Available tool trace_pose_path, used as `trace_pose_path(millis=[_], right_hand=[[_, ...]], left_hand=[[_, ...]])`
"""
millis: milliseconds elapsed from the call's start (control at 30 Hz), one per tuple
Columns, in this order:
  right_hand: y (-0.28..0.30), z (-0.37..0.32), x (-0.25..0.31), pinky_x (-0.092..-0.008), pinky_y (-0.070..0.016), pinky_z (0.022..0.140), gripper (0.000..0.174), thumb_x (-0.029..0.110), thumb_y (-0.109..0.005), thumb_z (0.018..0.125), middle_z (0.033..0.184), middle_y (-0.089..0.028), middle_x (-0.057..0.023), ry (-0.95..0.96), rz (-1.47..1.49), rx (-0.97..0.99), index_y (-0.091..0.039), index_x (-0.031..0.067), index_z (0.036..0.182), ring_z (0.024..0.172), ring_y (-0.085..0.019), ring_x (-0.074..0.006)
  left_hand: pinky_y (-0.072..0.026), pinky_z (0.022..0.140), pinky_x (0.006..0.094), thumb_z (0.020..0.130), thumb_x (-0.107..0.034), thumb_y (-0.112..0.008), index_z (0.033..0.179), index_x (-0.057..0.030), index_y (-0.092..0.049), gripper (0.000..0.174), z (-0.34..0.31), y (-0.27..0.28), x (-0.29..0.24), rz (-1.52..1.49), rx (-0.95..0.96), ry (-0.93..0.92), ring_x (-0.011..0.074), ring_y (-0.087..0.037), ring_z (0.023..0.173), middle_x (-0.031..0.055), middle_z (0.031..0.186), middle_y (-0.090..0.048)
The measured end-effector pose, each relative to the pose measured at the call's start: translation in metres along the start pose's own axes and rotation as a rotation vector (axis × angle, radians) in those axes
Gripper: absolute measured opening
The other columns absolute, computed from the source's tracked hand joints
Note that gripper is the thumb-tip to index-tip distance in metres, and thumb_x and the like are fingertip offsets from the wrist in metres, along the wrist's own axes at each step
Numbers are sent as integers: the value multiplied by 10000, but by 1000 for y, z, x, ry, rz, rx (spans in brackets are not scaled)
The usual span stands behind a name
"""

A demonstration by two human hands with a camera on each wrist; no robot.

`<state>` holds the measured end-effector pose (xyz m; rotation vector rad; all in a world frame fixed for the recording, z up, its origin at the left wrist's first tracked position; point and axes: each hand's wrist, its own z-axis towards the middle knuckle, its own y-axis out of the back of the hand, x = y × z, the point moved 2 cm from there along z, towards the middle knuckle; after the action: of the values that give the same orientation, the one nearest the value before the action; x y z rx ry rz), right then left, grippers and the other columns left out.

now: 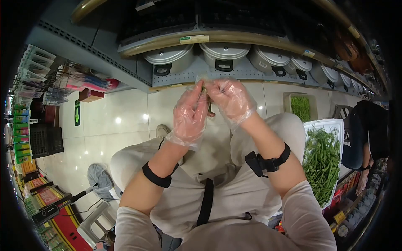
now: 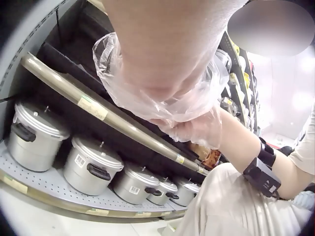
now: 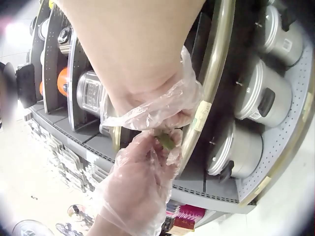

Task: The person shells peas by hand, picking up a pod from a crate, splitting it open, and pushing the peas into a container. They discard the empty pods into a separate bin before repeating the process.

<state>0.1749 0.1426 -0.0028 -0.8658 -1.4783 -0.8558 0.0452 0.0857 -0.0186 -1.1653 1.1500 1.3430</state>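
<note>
Both hands wear clear plastic gloves and meet before the shelf in the head view. The left hand (image 1: 188,117) points fingers upward; the right hand (image 1: 231,99) has curled fingers at the left fingertips. In the right wrist view a small green piece (image 3: 166,141) shows between the left hand's (image 3: 137,184) fingers and thumb, with the right hand (image 3: 170,118) pinching at its upper end. The left wrist view shows the glove of the left hand (image 2: 162,98), but its fingertips are hidden. A white tray (image 1: 342,144) holds a heap of long green vegetables (image 1: 321,161).
Lidded metal pots (image 1: 225,54) line the low shelf ahead. Beyond the right knee a pale container (image 1: 287,104) holds small green pieces. A grey plastic bag (image 1: 99,178) and a grey stool (image 1: 98,221) are at left. Another person (image 1: 368,129) is at the far right.
</note>
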Motion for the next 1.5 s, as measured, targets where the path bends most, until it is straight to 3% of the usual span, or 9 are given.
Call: trace_pose_path(millis=[233,367,500,567,767,867,933,1167,1500], right_hand=[[-1,-1,5,-269,-437,568,318,245,-533,952,648,-578,-19,52,-48,80,-605,-7,773,600,-477,-83],[-1,2,4,-261,-441,631,324,258,-532,952,645,-545,0,51,-55,151,-598,2,764,653,-481,-68],[-4,1,17,-266,-380,602,340,293,-528,949,657,-477,27,4,81,180,-548,29,735,652,-410,-81],[2,5,18,-275,-400,597,370,338,-531,933,645,-503,16,-64,-159,192,-615,13,777,625,-428,-97],[8,3,15,-308,-392,585,388,378,-558,900,645,-515,-12,-134,-169,134,-644,5,834,613,-439,-136],[8,2,14,-303,-422,617,375,356,-571,900,676,-567,-31,-100,-234,126,-656,-8,868,640,-481,-137],[2,-1,21,-299,-440,644,355,331,-577,899,709,-598,-47,-89,-217,132,-658,-14,900,663,-504,-134],[-6,-6,8,-294,-475,726,290,232,-560,915,843,-665,-72,102,-157,136,-644,-23,1026,741,-552,-122],[-4,0,-12,-249,-449,697,247,193,-546,929,790,-618,-27,-4,25,161,-635,-23,1010,729,-501,-81]], left_hand=[[-584,634,266,986,-158,-484,1363,69,-424,445,-7,9,-3,185,13,-102,117,-570,772,95,1019,-527],[-570,623,264,987,-193,-489,1363,76,-420,468,-11,13,-10,152,-5,19,113,-572,744,92,1011,-535],[-555,617,267,993,-202,-484,1369,75,-414,472,-14,18,-8,-62,-5,47,123,-593,752,88,1011,-578],[-553,615,268,996,-210,-486,1370,71,-416,473,-16,19,-12,-171,-5,65,135,-611,775,90,1017,-596],[-576,601,271,989,-122,-470,1352,95,-401,428,-14,16,-32,-403,-32,244,150,-618,830,102,998,-602],[-550,578,267,996,-231,-507,1325,71,-460,449,-15,16,-26,-401,-17,229,182,-648,866,109,1056,-633],[-579,612,278,975,-108,-506,1354,106,-395,449,-15,15,-28,-428,-36,250,144,-617,836,104,1003,-620],[-591,676,282,936,-49,-552,1355,114,-387,479,-17,17,-18,-355,-56,314,126,-608,818,93,983,-613],[-586,703,279,902,31,-568,1350,79,-422,474,-13,13,-17,-404,-63,243,134,-599,869,96,1076,-590]])
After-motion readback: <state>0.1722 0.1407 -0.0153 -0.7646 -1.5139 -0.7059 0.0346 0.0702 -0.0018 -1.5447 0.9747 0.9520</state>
